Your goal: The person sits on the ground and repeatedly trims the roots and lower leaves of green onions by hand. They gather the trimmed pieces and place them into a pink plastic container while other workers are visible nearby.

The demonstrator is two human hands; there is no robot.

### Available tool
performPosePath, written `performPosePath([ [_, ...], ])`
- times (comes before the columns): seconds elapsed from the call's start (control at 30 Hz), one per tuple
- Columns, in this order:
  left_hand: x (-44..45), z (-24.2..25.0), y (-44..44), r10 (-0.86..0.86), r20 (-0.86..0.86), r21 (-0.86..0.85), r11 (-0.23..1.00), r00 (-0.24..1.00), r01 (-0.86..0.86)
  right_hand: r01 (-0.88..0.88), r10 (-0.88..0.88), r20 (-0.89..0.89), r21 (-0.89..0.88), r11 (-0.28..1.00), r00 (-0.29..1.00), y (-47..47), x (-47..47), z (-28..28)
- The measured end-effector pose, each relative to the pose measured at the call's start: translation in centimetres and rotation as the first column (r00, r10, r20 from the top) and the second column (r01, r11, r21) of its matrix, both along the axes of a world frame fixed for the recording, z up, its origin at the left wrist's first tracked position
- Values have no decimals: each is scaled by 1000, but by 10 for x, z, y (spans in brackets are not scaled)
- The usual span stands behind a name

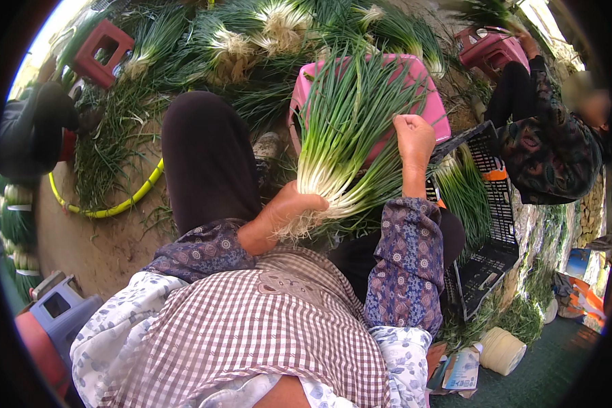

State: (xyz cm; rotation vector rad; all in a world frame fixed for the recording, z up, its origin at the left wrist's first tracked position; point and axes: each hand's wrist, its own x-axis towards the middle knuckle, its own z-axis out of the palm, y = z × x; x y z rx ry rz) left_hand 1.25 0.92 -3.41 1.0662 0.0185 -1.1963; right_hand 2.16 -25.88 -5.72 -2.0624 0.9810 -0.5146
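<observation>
A fanned bunch of green onions (336,148) lies over a pink plastic stool (433,104), roots towards me and green tips away. My left hand (280,214) is closed around the white stems just above the stringy roots, its thumb lying across them. At the right side of the leaves is my right hand (414,140), its fingers curled with the fingertips pinched together at a thin leaf; whether they grip it is hard to tell. Part of the bunch spreads under my right wrist.
A black plastic crate (494,214) holding more green onions stands at my right. Piled green onions (229,48) lie ahead. A yellow hose (117,208), a red stool (102,53) and a twine spool (502,351) are around me. Other people sit at both sides.
</observation>
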Motion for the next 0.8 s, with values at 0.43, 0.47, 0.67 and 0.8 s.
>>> performPosePath([
  [0.43, -1, -1, 0, 7, 10, 18, 1000, 1000, -7, -20, 11, -130, -69, 997, 991, -4, 2, -2],
  [0.47, -1, 0, -1, 10, 14, 14, 1000, 1000, -10, -12, 3, -117, -84, 996, 993, -4, 2, -3],
  [0.67, -1, 8, 0, 22, 20, 17, 1000, 1000, -23, -6, 4, -32, -65, 998, 999, -5, 1, -8],
  [0.8, 0, 12, 2, 0, 28, 23, 1000, 1000, -1, -51, 17, 176, 191, 980, 984, 0, -8, 1],
])
